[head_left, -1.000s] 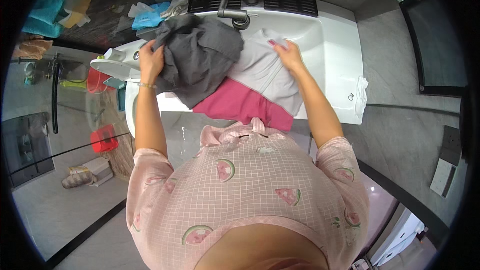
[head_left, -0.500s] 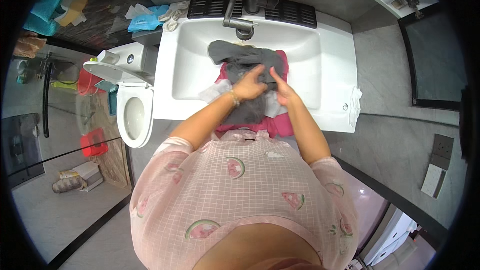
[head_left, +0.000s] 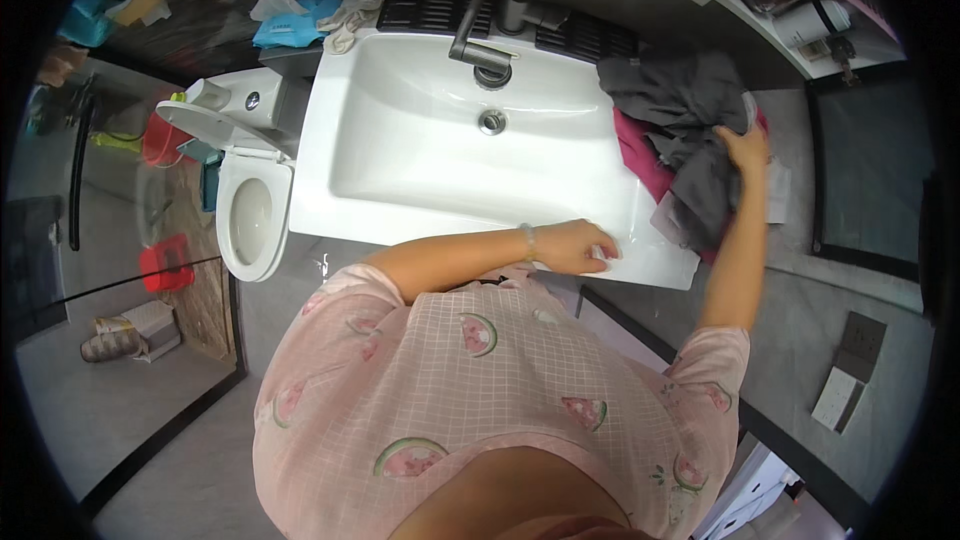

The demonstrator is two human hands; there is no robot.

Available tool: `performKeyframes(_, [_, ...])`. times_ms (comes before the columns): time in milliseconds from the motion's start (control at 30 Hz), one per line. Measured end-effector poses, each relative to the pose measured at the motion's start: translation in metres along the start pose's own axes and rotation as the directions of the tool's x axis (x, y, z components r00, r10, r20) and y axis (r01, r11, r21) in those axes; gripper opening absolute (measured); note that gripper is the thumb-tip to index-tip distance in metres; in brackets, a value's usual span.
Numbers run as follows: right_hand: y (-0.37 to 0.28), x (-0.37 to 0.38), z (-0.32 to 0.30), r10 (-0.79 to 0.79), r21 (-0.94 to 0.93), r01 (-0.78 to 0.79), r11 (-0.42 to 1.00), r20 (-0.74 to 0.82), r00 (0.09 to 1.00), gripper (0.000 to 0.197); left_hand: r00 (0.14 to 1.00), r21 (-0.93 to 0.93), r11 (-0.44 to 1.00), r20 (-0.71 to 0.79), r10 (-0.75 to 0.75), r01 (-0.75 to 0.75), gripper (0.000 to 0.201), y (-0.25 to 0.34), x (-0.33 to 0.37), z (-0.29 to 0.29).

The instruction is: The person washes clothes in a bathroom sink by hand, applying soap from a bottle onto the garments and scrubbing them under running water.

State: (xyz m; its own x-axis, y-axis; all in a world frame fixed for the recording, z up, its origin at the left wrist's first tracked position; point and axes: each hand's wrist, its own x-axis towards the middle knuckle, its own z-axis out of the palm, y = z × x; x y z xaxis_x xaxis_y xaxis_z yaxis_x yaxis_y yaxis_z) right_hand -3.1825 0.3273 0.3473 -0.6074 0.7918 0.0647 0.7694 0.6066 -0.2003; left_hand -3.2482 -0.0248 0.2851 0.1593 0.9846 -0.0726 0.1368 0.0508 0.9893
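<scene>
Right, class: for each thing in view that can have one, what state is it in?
White rectangular sink: no standing water visible
Dark-grey and magenta fabric clothes: bunched at the right end of the sink
Bare right hand: on the clothes, tightness of grip unclear
Bare left hand: half curled, holding nothing visible
Dark-grey angular metal tap: no water running visibly
White oval toilet: lid raised

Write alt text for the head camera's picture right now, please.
A person's right hand touches a pile of grey and magenta cloth at the right end of a white sink. Their half-curled left hand is at its front edge; a toilet stands to the left.
</scene>
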Motion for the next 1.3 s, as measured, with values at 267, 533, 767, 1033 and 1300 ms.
performKeyframes(267, [0.004, 0.0, 0.051, 0.285, -0.125, -0.262, 0.957, 0.238, 0.929, 0.098, 0.748, -0.107, 0.95, -0.594, -0.297, 0.293, 0.024, -0.047, -0.12, -0.039])
performKeyframes(533, [-0.05, -0.073, 0.102, -0.436, -0.464, 0.464, 0.755, 0.173, 0.883, 0.047, 0.337, -0.292, 0.926, -0.869, -0.361, 0.238, 0.018, -0.056, -0.173, -0.033])
performKeyframes(767, [-0.017, -0.029, 0.127, -0.028, -0.66, 0.176, 0.731, 0.229, 0.973, 0.042, 0.339, -0.186, 0.953, -0.903, -0.262, 0.24, 0.018, -0.033, -0.178, -0.028])
performKeyframes(1033, [-0.151, -0.013, 0.05, -0.636, 0.57, 0.44, 0.694, 0.198, 0.746, 0.039, 0.108, -0.278, 0.88, -0.934, -0.342, 0.385, 0.017, -0.043, -0.225, -0.023])
performKeyframes(1300, [-0.231, 0.047, 0.127, -0.214, 0.375, -0.437, -0.818, 0.507, 0.835, 0.031, 0.229, -0.369, 0.926, -0.911, -0.344, -0.078, 0.016, -0.066, -0.153, -0.071])
